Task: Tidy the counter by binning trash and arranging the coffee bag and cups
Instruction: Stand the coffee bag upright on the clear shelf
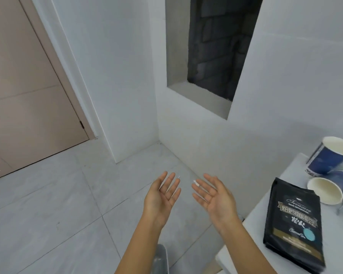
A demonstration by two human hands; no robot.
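**Over the floor, both hands spread and holding nothing**

Above the tiled floor, the left hand and right hand are hovering palms-up, fingers spread. Beside them, on the white counter, the black coffee bag is lying flat, near two blue paper cups.

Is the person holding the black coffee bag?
No, both hands, left and right, are open and empty, while the coffee bag lies on the counter.
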